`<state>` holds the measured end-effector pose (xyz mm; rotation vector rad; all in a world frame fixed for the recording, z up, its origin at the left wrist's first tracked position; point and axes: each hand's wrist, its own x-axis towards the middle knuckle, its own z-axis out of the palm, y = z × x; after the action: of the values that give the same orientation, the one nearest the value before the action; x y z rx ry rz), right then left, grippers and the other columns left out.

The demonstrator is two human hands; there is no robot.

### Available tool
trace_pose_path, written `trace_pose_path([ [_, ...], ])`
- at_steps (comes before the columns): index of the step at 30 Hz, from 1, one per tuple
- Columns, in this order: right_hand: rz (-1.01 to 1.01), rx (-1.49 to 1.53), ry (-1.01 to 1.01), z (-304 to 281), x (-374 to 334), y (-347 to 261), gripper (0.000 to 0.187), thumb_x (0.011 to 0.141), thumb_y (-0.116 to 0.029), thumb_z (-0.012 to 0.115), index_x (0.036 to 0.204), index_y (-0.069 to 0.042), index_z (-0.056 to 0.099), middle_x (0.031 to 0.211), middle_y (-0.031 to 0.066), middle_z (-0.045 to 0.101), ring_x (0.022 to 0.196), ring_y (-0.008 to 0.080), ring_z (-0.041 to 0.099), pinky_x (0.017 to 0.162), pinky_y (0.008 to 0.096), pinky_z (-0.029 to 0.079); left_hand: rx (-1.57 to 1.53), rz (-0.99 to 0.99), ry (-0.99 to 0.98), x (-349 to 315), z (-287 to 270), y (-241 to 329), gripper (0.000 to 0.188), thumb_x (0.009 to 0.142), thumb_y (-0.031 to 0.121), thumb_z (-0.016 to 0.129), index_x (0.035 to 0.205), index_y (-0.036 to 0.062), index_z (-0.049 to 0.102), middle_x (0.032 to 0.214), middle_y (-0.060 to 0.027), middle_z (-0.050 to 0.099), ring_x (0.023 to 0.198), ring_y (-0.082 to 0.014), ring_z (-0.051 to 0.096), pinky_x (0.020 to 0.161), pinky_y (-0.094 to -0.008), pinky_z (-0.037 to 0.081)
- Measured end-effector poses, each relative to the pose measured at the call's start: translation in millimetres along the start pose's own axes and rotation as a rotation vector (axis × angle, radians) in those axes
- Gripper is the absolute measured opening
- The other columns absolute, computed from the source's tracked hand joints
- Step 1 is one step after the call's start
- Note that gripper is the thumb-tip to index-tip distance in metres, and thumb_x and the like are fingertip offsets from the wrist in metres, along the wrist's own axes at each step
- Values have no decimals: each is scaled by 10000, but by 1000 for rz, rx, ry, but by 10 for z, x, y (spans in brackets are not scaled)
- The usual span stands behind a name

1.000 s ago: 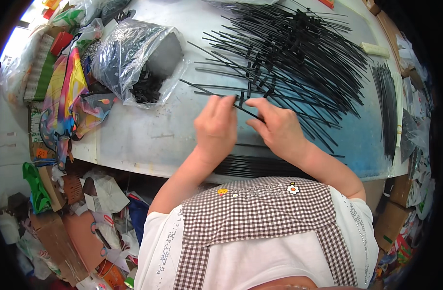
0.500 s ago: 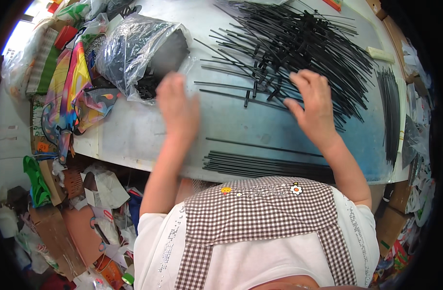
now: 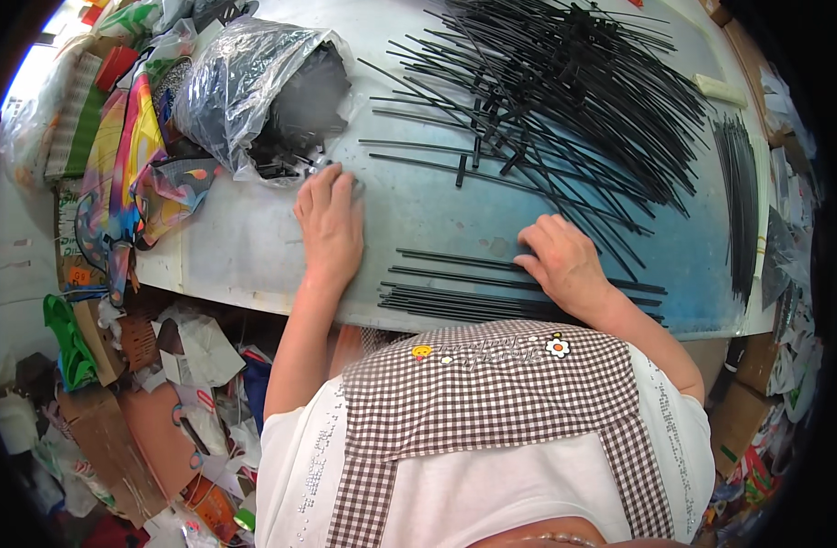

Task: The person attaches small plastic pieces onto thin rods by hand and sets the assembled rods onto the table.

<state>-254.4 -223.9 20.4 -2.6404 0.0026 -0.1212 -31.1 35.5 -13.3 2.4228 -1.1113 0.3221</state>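
Observation:
At the mouth of a clear plastic bag [image 3: 222,87] of small dark pieces, my left hand [image 3: 331,228] has its fingers drawn together. Small blurred pieces show at its fingertips, and I cannot make out what is held. My right hand [image 3: 564,265] is curled over a thin black rod [image 3: 450,257] near the table's front edge, with its fingertips on it. Just nearer lies a row of similar black rods [image 3: 455,300], side by side. A large loose heap of black rods [image 3: 583,100], some bearing short crosswise black connectors [image 3: 461,171], spreads across the far right.
Colourful printed fabric [image 3: 140,137] is bunched left of the bag. Another bundle of thin dark rods [image 3: 736,210] lies along the table's right side. A pale block [image 3: 720,91] sits near it. Cardboard and plastic scraps [image 3: 117,447] crowd the floor at lower left.
My right hand has come from the heap toward the front row, where another rod now lies beyond the others. My left hand has moved slightly nearer, its fingertips now by the bag's opening.

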Motion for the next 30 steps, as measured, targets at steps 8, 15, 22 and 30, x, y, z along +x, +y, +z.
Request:
trace_pose_path([
  [8,213,59,238,-183,-18,234,234,787,-74,762,963,-55,608,898,117,552,844,287,566,760,391,473,-200,-251,146,-467,-286,44,316,807,-29,667,1117,20,626,1164,-151,592,1076,-348,542,917,-427,451],
  [15,36,28,-102,-38,-135,-85,233,783,-25,744,961,-57,597,908,88,555,872,284,570,778,389,461,-173,-168,54,-408,-307,329,201,806,-9,701,999,21,655,997,-105,611,937,-274,579,787,-382,472],
  [22,46,-4,-36,-154,-235,-99,243,755,1,746,918,-57,576,894,81,552,866,293,566,766,393,454,-46,-105,-87,-286,-234,390,218,781,6,717,977,63,640,990,-112,592,912,-337,554,777,-427,474],
  [30,12,75,43,-141,-269,-36,237,756,51,729,933,-43,604,834,85,561,792,280,568,704,380,459,-143,-163,-12,-270,-188,365,174,823,1,694,980,46,633,946,-86,603,874,-255,578,756,-357,482],
])
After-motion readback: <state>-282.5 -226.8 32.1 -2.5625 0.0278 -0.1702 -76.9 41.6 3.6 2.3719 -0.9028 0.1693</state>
